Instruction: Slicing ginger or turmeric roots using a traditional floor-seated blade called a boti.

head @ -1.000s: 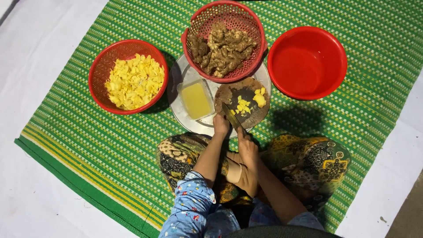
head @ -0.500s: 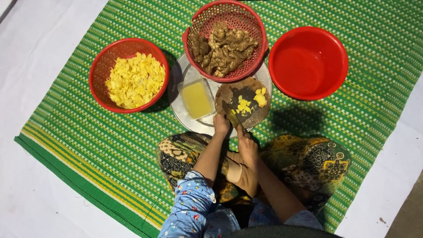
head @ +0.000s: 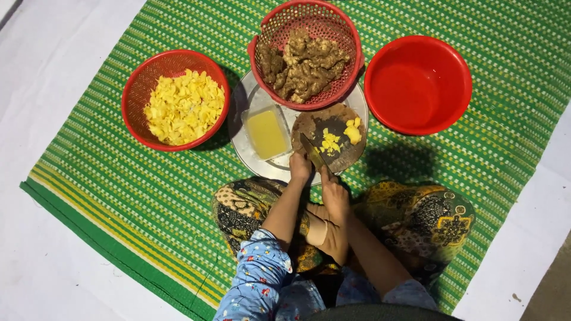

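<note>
My right hand (head: 334, 193) grips the handle of a knife (head: 313, 152), and the blade lies across the near-left part of a round brown cutting board (head: 321, 122). My left hand (head: 300, 167) rests at the board's near edge beside the blade, fingers bent; whether it pins a piece I cannot tell. Small yellow cut pieces (head: 329, 142) and a bigger peeled yellow chunk (head: 353, 132) lie on the board. The board sits on a round metal tray (head: 241, 138).
On the tray stands a clear tub of yellow liquid (head: 266, 133) and a red mesh basket of brown ginger roots (head: 306, 62). A red bowl of yellow slices (head: 180, 107) is at left, an empty red bowl (head: 418, 83) at right. A green woven mat (head: 119, 196) lies underneath; my crossed legs are close in.
</note>
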